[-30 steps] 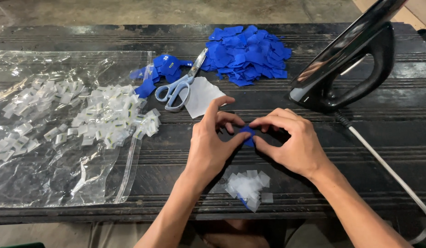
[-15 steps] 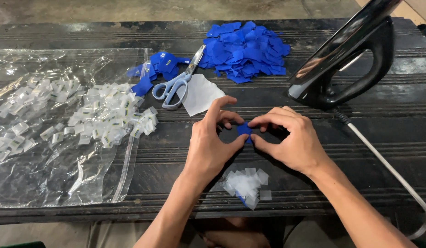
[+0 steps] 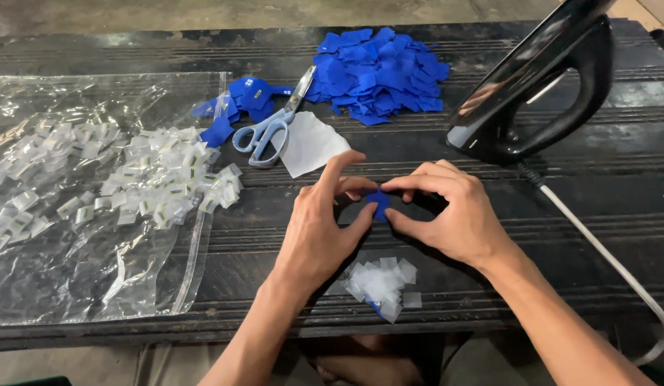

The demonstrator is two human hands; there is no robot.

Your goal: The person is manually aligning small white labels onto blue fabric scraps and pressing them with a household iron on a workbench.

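My left hand [image 3: 321,229] and my right hand [image 3: 450,214] meet at the middle of a dark wooden table [image 3: 546,236]. Together they pinch a small blue fabric piece [image 3: 380,202] between thumbs and fingertips, just above the tabletop. Below the hands lies a small heap of white square pieces [image 3: 382,282]. A large pile of blue fabric pieces [image 3: 378,75] sits at the back of the table.
A black clothes iron [image 3: 539,86] stands on end at the right, its cord [image 3: 603,257] trailing off the front edge. Blue-handled scissors [image 3: 271,125] lie beside a white paper piece [image 3: 310,143]. A clear plastic sheet [image 3: 81,271] at left carries several small white packets [image 3: 146,186].
Both hands stay on the blue piece, with the fingers shifting slightly around it. Nothing else on the table has moved.
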